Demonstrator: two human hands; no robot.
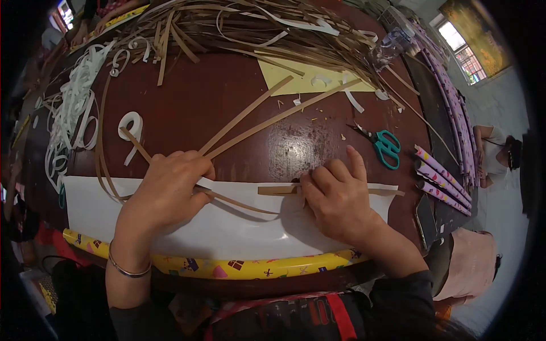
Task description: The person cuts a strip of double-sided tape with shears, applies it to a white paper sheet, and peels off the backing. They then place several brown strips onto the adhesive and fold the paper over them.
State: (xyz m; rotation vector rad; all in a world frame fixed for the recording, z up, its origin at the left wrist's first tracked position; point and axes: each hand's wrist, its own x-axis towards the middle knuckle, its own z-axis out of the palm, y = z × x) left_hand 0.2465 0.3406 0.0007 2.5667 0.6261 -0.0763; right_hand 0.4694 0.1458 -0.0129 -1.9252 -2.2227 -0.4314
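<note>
My left hand (170,184) is closed around several narrow brown strips (250,108). Their long ends fan out toward the far side, and one end curves right over the white sheet (227,238). A bit of white strip also shows by the left thumb. My right hand (338,196) has its fingers curled on a flat brown strip (277,191) near the far edge of that sheet; the fingertips are partly hidden. Along the near edge, the sheet curls into a yellow patterned roll (227,268). Teal-handled scissors (387,149) lie right of my right hand.
Brown strips (199,28) pile up at the back over yellow paper (278,77). White strips (74,108) heap at left, beside a white tape roll (132,125). Purple patterned rolls (441,182), a phone (425,221) and a plastic bottle (392,45) are at right. Other people sit nearby.
</note>
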